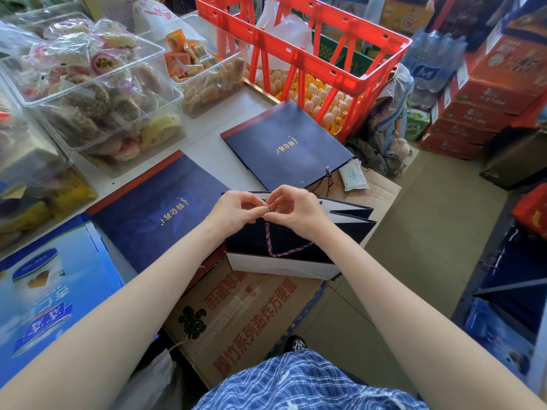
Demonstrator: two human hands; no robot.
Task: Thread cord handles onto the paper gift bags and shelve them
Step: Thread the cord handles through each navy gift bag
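Shop stockroom, cluttered counter and tan floor, seen from above. Entries run near to far.

Near, 6 o'clock: flattened brown carton (pixel 248 315) with red Chinese print; characters reading roughly "系列油炸方便面" are legible, the rest too skewed. At 8 o'clock, a blue printed box (pixel 50 279); its writing is not readable.

Centre: open navy gift bag (pixel 281 247) stands on the carton, mouth up, its long axis running 9 to 3 o'clock. Twisted red-blue cord (pixel 276 250) hangs in a loop inside, rising to the far rim at 12 o'clock. Left hand (pixel 233 210) and right hand (pixel 296 210) meet over that rim, both curled, fingertips pinching the cord end between them. Both hands look equally near. Judgement: a knot or threading at the rim hole is in progress; the cord end lies directly at the fingertips, so the next move should be a short pull.

Further, 10 o'clock: flat navy bag (pixel 159 208), gold script, not legible. At 1 o'clock: second flat bag (pixel 284 146), same gold script, cord visible at its eyelet edge; small tissue pack (pixel 353 176) just beside it.

Far: clear bins of wrapped snacks (pixel 88 93) at 10 o'clock, red crate (pixel 302 42) over egg trays (pixel 322 102) at 12, red cartons (pixel 488 96) at 2 o'clock, print blurred.
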